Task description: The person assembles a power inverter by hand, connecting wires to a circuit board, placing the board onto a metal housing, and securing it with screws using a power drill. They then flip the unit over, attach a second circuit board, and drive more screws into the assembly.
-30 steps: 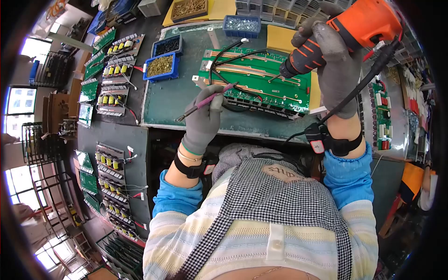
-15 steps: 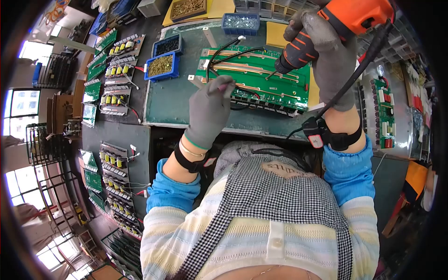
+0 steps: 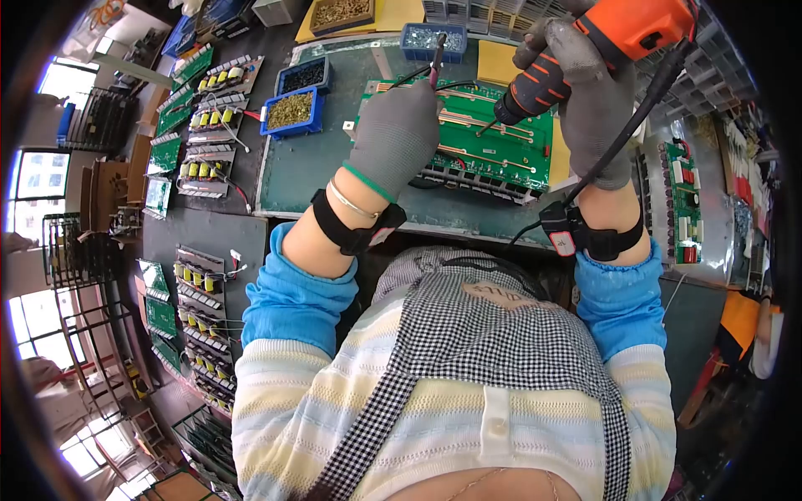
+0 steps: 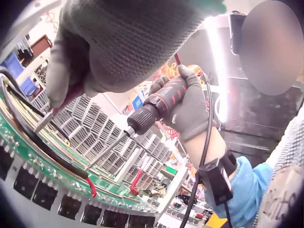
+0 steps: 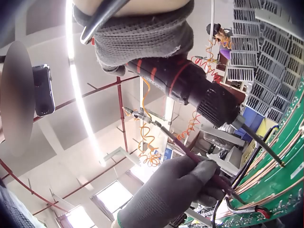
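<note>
My gloved left hand (image 3: 397, 125) grips a slim purple tool (image 5: 187, 149) with a metal end, over the left part of a green circuit board (image 3: 501, 147). One end of the tool is near the black cables (image 4: 35, 135) on the board; the other points up and away. My gloved right hand (image 3: 595, 104) holds an orange and black electric drill (image 3: 639, 32) tilted over the board's right side. Its long bit (image 5: 261, 143) reaches down to the copper strips (image 3: 484, 127). A row of black components (image 4: 45, 192) lines the board's near edge.
Blue bins of brass-coloured (image 3: 291, 111), black (image 3: 302, 78) and silver (image 3: 433, 40) small parts stand behind and left of the board. More boards with yellow components (image 3: 200, 171) lie at far left. The drill's cord (image 3: 639, 121) hangs over my right forearm.
My left hand has moved up and right over the board, and the purple tool has swung from pointing left to pointing away. The right hand and drill have shifted slightly left.
</note>
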Action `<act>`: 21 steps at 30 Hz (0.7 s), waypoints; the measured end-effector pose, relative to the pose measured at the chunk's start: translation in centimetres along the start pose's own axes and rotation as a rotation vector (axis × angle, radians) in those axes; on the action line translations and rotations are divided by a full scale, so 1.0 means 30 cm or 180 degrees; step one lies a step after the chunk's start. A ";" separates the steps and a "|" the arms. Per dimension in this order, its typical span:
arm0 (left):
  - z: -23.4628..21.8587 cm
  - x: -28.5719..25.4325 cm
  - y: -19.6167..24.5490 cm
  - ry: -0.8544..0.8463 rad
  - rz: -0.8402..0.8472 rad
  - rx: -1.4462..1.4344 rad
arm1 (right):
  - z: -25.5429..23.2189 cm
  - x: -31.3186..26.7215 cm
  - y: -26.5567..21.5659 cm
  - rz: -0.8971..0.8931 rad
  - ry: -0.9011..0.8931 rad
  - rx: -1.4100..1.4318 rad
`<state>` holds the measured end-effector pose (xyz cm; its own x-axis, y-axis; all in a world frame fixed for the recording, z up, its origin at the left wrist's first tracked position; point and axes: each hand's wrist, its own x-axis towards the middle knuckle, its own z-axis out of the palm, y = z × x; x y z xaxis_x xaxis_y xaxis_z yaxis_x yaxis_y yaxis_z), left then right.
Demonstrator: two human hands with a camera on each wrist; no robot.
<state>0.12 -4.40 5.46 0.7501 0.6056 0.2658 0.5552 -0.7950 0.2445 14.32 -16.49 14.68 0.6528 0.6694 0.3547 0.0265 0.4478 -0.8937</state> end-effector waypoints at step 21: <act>0.292 -0.438 -0.759 0.1247 -0.0991 -0.1436 | 0.153 -0.069 0.122 -0.0568 -0.0288 0.0599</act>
<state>-19.22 5.42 -11.77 0.3465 0.8399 0.4178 0.4561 -0.5400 0.7074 9.59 -13.51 11.94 0.5800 0.6163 0.5327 -0.0116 0.6601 -0.7511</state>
